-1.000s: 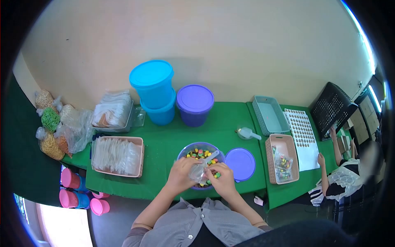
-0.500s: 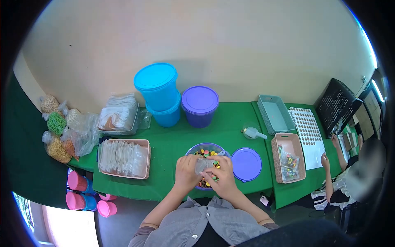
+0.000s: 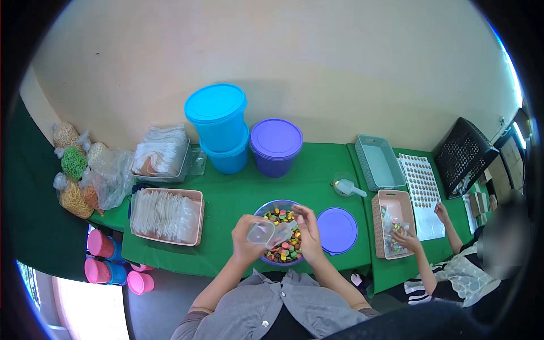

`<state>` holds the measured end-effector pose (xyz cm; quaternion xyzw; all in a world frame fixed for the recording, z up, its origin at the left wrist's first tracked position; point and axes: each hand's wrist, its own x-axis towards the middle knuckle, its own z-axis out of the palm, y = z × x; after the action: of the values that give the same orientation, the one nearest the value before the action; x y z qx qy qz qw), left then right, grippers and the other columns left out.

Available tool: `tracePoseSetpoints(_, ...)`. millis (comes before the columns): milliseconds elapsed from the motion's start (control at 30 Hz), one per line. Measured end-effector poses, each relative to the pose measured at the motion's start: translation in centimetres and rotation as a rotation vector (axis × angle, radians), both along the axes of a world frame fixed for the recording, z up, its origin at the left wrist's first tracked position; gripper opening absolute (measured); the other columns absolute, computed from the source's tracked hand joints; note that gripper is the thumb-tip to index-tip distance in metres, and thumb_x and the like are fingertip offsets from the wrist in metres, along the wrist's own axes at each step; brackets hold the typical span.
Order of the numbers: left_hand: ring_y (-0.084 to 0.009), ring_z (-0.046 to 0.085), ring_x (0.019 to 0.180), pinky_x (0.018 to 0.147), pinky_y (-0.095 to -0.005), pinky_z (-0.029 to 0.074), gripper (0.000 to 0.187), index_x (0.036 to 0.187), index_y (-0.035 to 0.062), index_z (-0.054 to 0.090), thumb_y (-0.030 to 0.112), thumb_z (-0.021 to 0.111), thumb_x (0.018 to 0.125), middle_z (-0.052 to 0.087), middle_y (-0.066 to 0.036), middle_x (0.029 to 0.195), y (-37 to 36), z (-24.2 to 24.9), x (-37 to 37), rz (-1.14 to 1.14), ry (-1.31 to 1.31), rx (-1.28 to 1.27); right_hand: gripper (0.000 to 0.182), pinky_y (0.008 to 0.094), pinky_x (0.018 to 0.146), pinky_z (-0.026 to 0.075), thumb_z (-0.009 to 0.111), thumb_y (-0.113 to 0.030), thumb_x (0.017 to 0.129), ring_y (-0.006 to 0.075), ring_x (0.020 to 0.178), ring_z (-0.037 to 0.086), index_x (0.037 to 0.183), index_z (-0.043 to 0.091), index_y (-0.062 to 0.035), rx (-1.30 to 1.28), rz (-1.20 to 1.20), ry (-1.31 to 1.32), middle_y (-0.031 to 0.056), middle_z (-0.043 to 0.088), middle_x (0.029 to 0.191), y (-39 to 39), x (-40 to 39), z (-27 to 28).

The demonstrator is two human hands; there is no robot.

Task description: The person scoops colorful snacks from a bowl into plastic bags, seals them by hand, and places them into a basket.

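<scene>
My left hand (image 3: pixel 245 237) is closed around a clear plastic cup (image 3: pixel 261 233), its round mouth facing up toward me. A crumpled clear plastic bag (image 3: pixel 283 233) sticks out from the cup toward my right hand (image 3: pixel 307 233). That hand has its fingers raised and parted, right at the edge of the bag. Below both hands stands a purple tub (image 3: pixel 277 202) filled with small round sweets (image 3: pixel 289 252) in yellow, red, green and brown. Its purple lid (image 3: pixel 338 230) lies flat on the green cloth just to the right.
Blue tubs (image 3: pixel 218 127) and a closed purple tub (image 3: pixel 276 147) stand behind. Left is a pink basket of clear bags (image 3: pixel 167 218). A scoop (image 3: pixel 348 188) lies at right. A co-worker's hand (image 3: pixel 408 240) reaches into another pink basket (image 3: pixel 394 197), beside a sticker sheet (image 3: pixel 422 181).
My hands have moved apart, the left tilting the cup and shifting left, the right spreading its fingers. The co-worker's hand has moved into the pink basket onto the filled bags.
</scene>
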<state>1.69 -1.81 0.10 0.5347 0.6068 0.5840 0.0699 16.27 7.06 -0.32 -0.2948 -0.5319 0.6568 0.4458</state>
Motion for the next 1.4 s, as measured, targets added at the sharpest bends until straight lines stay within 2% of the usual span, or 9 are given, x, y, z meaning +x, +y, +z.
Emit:
tracePoseSetpoints(233,-0.0269,0.066,0.091,0.089,-0.0462,0.05,0.049,0.096,0.0043,0.059,0.028,0.089,0.065,0.066,-0.01,0.091,-0.3,4.4,0.4,-0.371,-0.071,0.34,0.029,0.0303,0.094,0.042,0.046,-0.027,0.101,0.0147,0.103,0.057,0.112,0.056,-0.002,-0.233,0.464,0.017,0.007,0.062,0.101,-1.3,-2.1,-2.5)
tracePoseSetpoints(333,-0.0244,0.067,0.087,0.087,-0.0468,0.051,0.042,0.096,0.0052,0.057,0.02,0.086,0.069,0.067,-0.009,0.09,-0.7,3.9,0.2,-0.388,-0.096,0.372,0.025,0.0209,0.064,0.046,0.048,-0.03,0.101,0.0042,0.073,0.057,0.095,0.057,-0.0066,-0.435,0.413,0.077,-0.001,0.06,0.081,0.2,-2.4,-0.9)
tracePoseSetpoints(467,-0.0221,0.066,0.089,0.09,-0.0458,0.049,0.036,0.096,0.007,0.057,0.013,0.083,0.071,0.066,-0.008,0.091,-1.0,4.6,-0.2,-0.539,-0.039,0.372,0.026,0.0223,0.056,0.043,0.047,-0.032,0.101,0.0051,0.066,0.052,0.093,0.057,-0.0089,-0.465,0.439,0.051,-0.0015,0.056,0.077,-1.8,-3.5,-1.3)
tracePoseSetpoints(700,-0.0268,0.065,0.093,0.102,-0.0503,0.04,0.041,0.096,0.008,0.053,0.0,0.082,0.067,0.062,-0.008,0.093,0.2,4.5,1.1,-0.422,-0.279,0.364,0.022,0.0232,0.062,0.048,0.047,-0.029,0.101,0.007,0.073,0.057,0.101,0.053,-0.0077,-0.48,0.513,0.31,0.0014,0.059,0.086,-0.1,-3.7,-3.3)
tracePoseSetpoints(900,-0.0288,0.067,0.093,0.109,-0.0526,0.032,0.046,0.097,0.0096,0.051,-0.002,0.082,0.065,0.057,-0.006,0.087,-0.3,2.5,0.4,-0.59,-0.312,0.388,0.028,0.0299,0.076,0.052,0.047,-0.025,0.099,0.0162,0.089,0.063,0.118,0.052,-0.0046,-1.067,0.82,0.31,0.0088,0.06,0.103,-0.1,-2.0,-6.9)
tracePoseSetpoints(1100,-0.0268,0.068,0.087,0.106,-0.0503,0.037,0.049,0.098,0.009,0.051,-0.003,0.083,0.062,0.055,-0.007,0.092,-0.3,3.4,0.0,-0.504,-0.291,0.329,0.051,0.0458,0.106,0.037,0.056,-0.038,0.093,0.0276,0.121,0.05,0.129,0.048,-0.0032,-0.235,0.484,0.194,0.0185,0.055,0.121,0.3,-1.7,-3.4)
tracePoseSetpoints(1200,-0.0251,0.068,0.086,0.102,-0.0488,0.042,0.05,0.1,0.0085,0.051,-0.002,0.083,0.062,0.056,-0.008,0.093,-0.1,2.7,0.4,-0.49,-0.351,0.36,0.067,0.0476,0.111,0.027,0.078,-0.033,0.075,0.0294,0.13,0.042,0.127,0.049,-0.0046,0.262,0.406,0.14,0.0205,0.052,0.128,1.1,-0.2,1.2)
tracePoseSetpoints(1267,-0.0251,0.068,0.085,0.102,-0.0489,0.043,0.052,0.101,0.0088,0.05,-0.003,0.082,0.062,0.055,-0.008,0.093,-0.4,2.2,0.7,-0.555,-0.449,0.377,0.083,0.0454,0.108,0.033,0.086,-0.024,0.061,0.0325,0.127,0.045,0.13,0.046,-0.0046,0.832,0.593,-0.338,0.0195,0.05,0.134,1.8,0.7,1.8)
tracePoseSetpoints(1400,-0.0266,0.068,0.086,0.102,-0.0501,0.042,0.056,0.107,0.0074,0.047,-0.003,0.081,0.063,0.054,-0.008,0.094,-0.6,2.2,0.7,-0.566,-0.526,0.467,0.066,0.0437,0.103,0.039,0.079,-0.014,0.063,0.0321,0.124,0.048,0.124,0.054,-0.0049,0.626,0.555,-0.286,0.0158,0.056,0.125,0.1,-0.2,1.8)
